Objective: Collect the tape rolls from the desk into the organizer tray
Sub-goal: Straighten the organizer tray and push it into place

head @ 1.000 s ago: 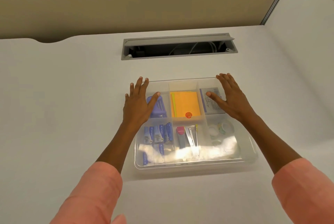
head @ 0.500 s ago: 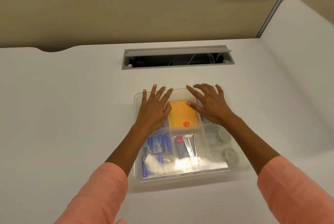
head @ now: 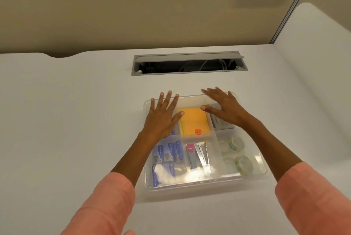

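Note:
A clear plastic organizer tray (head: 207, 185) with several compartments sits on the white desk in front of me. Its near right compartment holds clear tape rolls with green print (head: 235, 142), one further back and one nearer (head: 244, 164). My left hand (head: 163, 119) hovers flat, fingers spread, over the tray's far left compartment. Over the far right compartment my right hand (head: 226, 109) is spread the same way. Neither hand holds anything.
Other compartments hold orange sticky notes (head: 193, 120), blue staple boxes (head: 169, 153), a stapler with a pink end (head: 197, 156) and a grey box (head: 222, 122). A grey cable slot (head: 188, 63) opens in the desk behind the tray. A beige partition rises beyond.
Both hands moved inward from the tray's outer edges to above its far compartments. The view tilted up, so the tray sits lower in frame.

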`<control>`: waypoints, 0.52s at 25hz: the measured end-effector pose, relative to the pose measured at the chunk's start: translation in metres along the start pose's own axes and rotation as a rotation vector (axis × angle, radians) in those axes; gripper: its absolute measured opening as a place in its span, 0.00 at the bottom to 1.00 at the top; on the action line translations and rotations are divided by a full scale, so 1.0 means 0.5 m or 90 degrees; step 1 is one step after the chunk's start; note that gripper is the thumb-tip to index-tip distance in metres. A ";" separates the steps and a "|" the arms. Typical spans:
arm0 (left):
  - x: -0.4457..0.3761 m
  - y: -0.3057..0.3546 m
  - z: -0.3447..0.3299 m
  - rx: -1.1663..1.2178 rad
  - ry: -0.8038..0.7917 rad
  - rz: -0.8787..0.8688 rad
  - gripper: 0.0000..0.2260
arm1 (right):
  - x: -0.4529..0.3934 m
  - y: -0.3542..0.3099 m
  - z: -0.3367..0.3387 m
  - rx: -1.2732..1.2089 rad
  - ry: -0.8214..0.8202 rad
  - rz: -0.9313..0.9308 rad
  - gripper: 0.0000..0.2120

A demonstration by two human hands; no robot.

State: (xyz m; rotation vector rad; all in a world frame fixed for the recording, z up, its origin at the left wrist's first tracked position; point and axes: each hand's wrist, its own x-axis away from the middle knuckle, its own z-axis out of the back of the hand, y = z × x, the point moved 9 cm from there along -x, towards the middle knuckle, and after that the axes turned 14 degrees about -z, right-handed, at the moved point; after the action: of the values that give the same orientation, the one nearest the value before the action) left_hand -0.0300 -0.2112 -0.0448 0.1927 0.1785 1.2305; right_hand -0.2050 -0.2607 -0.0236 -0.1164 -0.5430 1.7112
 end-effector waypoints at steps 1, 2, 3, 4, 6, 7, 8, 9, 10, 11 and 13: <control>0.020 -0.009 0.013 0.035 0.031 0.023 0.28 | 0.021 0.019 0.014 -0.074 0.012 -0.007 0.30; 0.049 -0.022 0.028 0.088 0.078 0.062 0.28 | 0.047 0.043 0.028 -0.134 0.038 -0.027 0.31; 0.085 -0.034 0.040 0.161 0.130 0.116 0.28 | 0.079 0.070 0.037 -0.173 0.066 -0.054 0.32; 0.126 -0.042 0.043 0.240 0.177 0.175 0.28 | 0.114 0.095 0.040 -0.202 0.086 -0.080 0.33; 0.203 -0.037 0.027 0.358 0.228 0.259 0.27 | 0.182 0.126 0.030 -0.267 0.101 -0.116 0.33; 0.230 -0.022 0.016 0.387 0.230 0.271 0.27 | 0.209 0.137 0.022 -0.297 0.104 -0.130 0.33; 0.248 -0.004 0.006 0.401 0.225 0.266 0.27 | 0.230 0.145 0.015 -0.323 0.107 -0.143 0.33; 0.260 0.012 -0.002 0.401 0.222 0.254 0.26 | 0.243 0.155 0.009 -0.347 0.113 -0.156 0.33; 0.267 0.023 -0.009 0.392 0.221 0.241 0.26 | 0.253 0.163 0.005 -0.364 0.122 -0.167 0.33; 0.270 0.028 -0.012 0.377 0.224 0.233 0.26 | 0.259 0.169 0.002 -0.373 0.131 -0.172 0.32; 0.271 0.025 -0.013 0.351 0.235 0.226 0.26 | 0.266 0.170 -0.002 -0.363 0.156 -0.169 0.29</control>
State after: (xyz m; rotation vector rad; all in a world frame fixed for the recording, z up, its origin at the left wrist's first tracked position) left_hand 0.0007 -0.0785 -0.0523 0.4896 0.8371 1.5429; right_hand -0.3109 -0.1437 -0.0309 -0.6251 -0.8092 1.2245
